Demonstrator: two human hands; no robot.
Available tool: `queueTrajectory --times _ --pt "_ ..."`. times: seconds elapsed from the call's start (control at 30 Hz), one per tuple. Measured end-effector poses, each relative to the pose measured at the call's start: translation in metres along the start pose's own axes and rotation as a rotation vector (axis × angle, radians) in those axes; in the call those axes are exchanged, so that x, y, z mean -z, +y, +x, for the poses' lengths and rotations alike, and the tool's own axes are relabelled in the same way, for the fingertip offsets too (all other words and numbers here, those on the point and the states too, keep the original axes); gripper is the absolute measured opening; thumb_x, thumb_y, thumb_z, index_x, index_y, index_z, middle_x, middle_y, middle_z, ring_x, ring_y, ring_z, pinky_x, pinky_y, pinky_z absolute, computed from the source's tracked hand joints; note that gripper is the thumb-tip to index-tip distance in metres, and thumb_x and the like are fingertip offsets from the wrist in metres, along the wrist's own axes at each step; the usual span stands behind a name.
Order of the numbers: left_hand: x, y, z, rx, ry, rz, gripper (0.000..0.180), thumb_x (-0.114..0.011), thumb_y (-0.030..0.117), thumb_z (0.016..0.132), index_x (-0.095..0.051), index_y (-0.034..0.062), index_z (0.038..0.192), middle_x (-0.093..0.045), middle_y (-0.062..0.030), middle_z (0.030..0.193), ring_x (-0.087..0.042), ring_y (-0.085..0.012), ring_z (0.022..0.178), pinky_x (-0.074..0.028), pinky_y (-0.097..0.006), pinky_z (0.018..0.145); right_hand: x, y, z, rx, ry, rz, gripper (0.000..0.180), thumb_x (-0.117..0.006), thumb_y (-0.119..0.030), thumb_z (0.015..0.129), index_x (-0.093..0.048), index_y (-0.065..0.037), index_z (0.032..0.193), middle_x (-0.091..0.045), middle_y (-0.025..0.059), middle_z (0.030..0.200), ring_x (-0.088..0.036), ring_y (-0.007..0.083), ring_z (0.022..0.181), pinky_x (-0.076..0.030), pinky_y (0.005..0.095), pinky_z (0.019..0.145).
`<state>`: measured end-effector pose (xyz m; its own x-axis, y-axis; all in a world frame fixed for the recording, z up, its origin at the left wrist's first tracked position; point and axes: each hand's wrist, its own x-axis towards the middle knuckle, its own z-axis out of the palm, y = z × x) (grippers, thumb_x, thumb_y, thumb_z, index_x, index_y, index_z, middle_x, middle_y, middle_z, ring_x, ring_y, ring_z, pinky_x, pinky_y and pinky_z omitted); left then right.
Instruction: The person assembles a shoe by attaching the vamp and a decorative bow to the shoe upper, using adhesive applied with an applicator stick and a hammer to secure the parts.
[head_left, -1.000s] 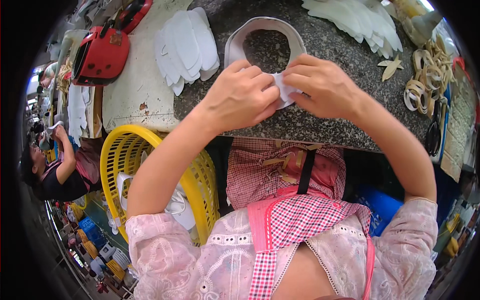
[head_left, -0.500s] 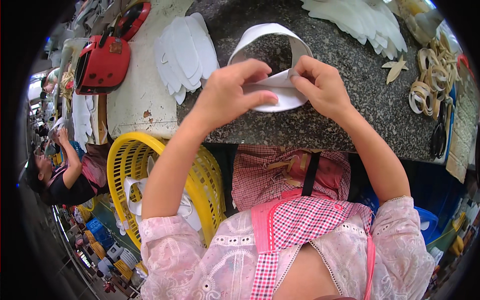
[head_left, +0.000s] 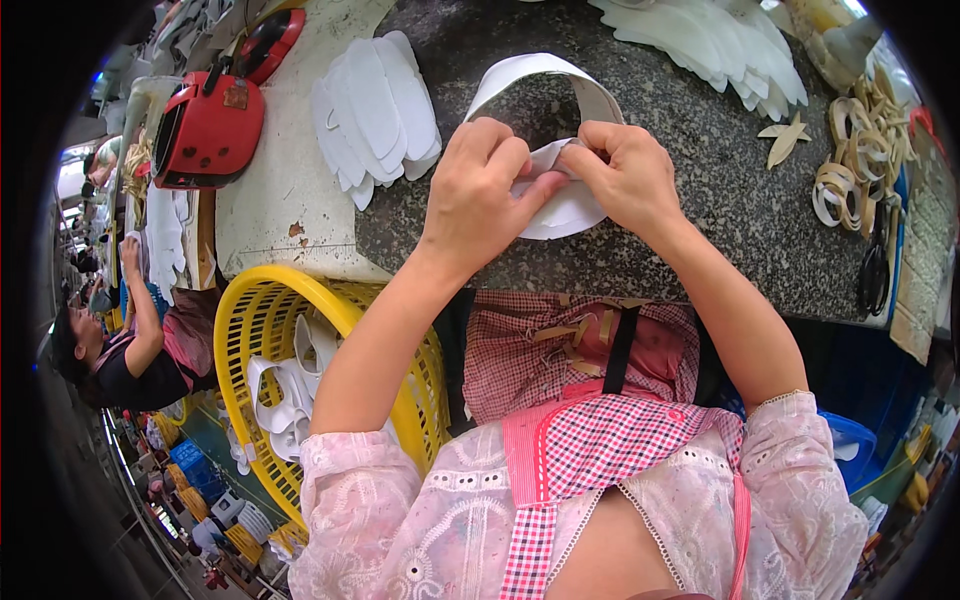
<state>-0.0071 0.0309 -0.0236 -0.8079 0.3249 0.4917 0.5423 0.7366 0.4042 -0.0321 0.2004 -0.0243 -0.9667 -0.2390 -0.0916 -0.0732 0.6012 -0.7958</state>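
A white shoe upper point(head_left: 566, 214), bent into an open loop, is held over the dark speckled worktop. My left hand point(head_left: 478, 190) grips its left side, with the thumb pressed on the near part and the fingers curled behind. My right hand point(head_left: 632, 170) pinches the folded edge at the middle with thumb and bent fingers. The thumbs are close together, and the fold between them is partly hidden. The upper's curved strap arches beyond both hands.
White sole-shaped pieces point(head_left: 375, 110) lie fanned at the left, more pale pieces point(head_left: 705, 45) at the far right. Tan strips point(head_left: 855, 150) and black scissors point(head_left: 876, 270) are on the right. A yellow basket point(head_left: 232, 330) holds white uppers. A red machine point(head_left: 208, 130) and another person point(head_left: 150, 345) are left.
My left hand has moved right and turned more upright, nearer my right hand. The near part of the upper is now folded up more between my thumbs.
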Motion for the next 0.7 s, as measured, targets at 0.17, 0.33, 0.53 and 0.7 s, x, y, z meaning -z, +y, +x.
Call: queueTrajectory --times 0.17,0.33,0.53,0.7 --pt "-0.006 0.002 0.001 0.068 -0.008 -0.044 0.017 -0.07 0.011 0.067 -0.059 0.0013 0.074 -0.052 -0.0088 0.082 -0.051 -0.0264 0.081 -0.044 -0.035 0.07 -0.009 0.0 -0.005 0.07 0.156 -0.03 0.028 -0.058 -0.033 0.074 -0.059 -0.006 0.063 -0.056 0.0098 0.056 -0.057 0.0275 0.058 -0.044 0.0378 0.055" --pt "-0.001 -0.004 0.006 0.158 -0.042 -0.173 0.007 -0.063 0.005 0.072 -0.059 0.0008 0.076 -0.054 -0.0084 0.082 -0.05 -0.0268 0.083 -0.043 -0.036 0.073 -0.018 0.008 -0.013 0.265 0.252 -0.09 0.023 -0.062 -0.029 0.072 -0.055 -0.008 0.067 -0.055 0.0068 0.064 -0.056 0.0252 0.065 -0.044 0.0377 0.058" --pt "0.014 -0.012 0.024 0.156 -0.268 -0.115 0.004 -0.051 0.005 0.083 -0.053 0.0009 0.084 -0.057 -0.0109 0.079 -0.056 -0.0247 0.071 -0.044 -0.034 0.065 -0.016 0.012 -0.014 0.304 0.227 -0.118 0.019 -0.063 -0.026 0.072 -0.054 -0.009 0.073 -0.056 0.0043 0.071 -0.056 0.024 0.072 -0.044 0.0374 0.062" --pt "0.016 -0.015 0.01 0.078 -0.155 -0.156 0.017 -0.064 0.012 0.077 -0.056 0.0026 0.088 -0.058 -0.01 0.082 -0.057 -0.025 0.072 -0.046 -0.034 0.066 -0.017 0.012 -0.013 0.269 0.232 -0.163 0.018 -0.062 -0.026 0.073 -0.056 -0.009 0.073 -0.057 0.0047 0.07 -0.057 0.0245 0.071 -0.045 0.0377 0.062"
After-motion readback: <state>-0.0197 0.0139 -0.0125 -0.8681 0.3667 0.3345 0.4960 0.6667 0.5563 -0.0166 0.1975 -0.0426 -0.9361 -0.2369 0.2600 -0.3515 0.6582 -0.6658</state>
